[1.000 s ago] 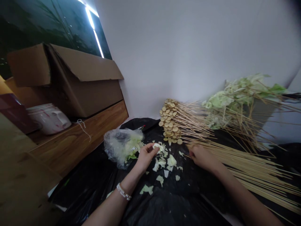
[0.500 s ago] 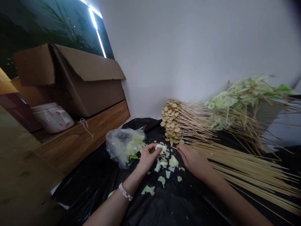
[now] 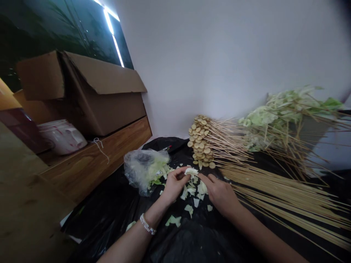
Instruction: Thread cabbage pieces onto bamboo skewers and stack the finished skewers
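My left hand (image 3: 175, 184), with a pale bead bracelet at the wrist, pinches a folded piece of cabbage leaf (image 3: 191, 171) between thumb and fingers. From the right, my right hand (image 3: 221, 191) has its fingers closed around a thin bamboo skewer, mostly hidden by the hand, with the fingertips right at the cabbage. Torn cabbage pieces (image 3: 202, 188) lie scattered below and between both hands. A clear plastic bag (image 3: 137, 170) holding more cabbage lies left of my left hand.
Loose bamboo skewers (image 3: 279, 193) spread across the black plastic sheet (image 3: 175, 246) at right. Skewered round slices (image 3: 201, 142) are stacked by the wall. Skewered leaves (image 3: 290, 109) pile up behind. A cardboard box (image 3: 109, 109) and white jug (image 3: 61, 137) stand on a wooden ledge at left.
My right hand has moved left and slightly down, bringing its fingertips to the cabbage. My left hand, still pinching the leaf, has shifted slightly right.
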`<act>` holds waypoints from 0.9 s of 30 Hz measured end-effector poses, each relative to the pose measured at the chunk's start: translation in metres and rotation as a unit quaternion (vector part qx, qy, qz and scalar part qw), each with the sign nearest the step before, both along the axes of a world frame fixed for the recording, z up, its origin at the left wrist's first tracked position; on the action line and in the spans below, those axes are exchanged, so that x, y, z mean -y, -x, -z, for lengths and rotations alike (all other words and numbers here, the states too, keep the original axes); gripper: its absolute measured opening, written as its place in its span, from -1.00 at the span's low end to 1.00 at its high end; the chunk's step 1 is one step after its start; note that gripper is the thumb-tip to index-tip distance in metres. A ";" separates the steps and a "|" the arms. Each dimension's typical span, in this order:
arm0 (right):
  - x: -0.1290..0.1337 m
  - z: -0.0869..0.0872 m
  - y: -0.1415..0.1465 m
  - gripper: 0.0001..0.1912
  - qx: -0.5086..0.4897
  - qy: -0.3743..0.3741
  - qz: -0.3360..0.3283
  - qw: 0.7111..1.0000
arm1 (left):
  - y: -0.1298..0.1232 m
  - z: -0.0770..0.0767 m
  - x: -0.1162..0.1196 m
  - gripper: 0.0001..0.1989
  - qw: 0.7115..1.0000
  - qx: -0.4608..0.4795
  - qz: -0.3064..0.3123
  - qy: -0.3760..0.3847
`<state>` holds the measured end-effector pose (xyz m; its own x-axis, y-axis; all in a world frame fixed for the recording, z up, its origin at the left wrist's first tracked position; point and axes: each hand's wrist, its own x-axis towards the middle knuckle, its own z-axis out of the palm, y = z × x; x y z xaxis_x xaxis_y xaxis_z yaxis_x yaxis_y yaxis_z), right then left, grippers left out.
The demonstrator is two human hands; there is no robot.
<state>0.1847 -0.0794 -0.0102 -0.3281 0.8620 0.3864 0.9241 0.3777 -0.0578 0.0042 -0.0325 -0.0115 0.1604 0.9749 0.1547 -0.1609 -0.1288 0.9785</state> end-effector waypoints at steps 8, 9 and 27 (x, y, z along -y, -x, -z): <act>-0.008 0.009 0.001 -0.70 -0.241 0.053 -0.070 0.966 | -0.001 0.007 0.000 -0.63 0.999 -0.025 0.012 -0.025; -0.009 0.008 0.001 -0.70 -0.266 0.060 -0.077 0.959 | -0.001 0.008 0.001 -0.64 0.998 -0.042 0.006 -0.039; -0.009 -0.011 -0.004 -0.71 -0.303 0.116 -0.084 0.942 | 0.005 0.003 0.001 -0.68 0.960 -0.201 -0.075 -0.178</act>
<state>0.1889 -0.0706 0.0007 -0.2475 0.9017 0.3544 0.6229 0.4283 -0.6547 -0.0008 -0.0337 -0.0149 0.1385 0.8886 0.4373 0.2668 -0.4587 0.8476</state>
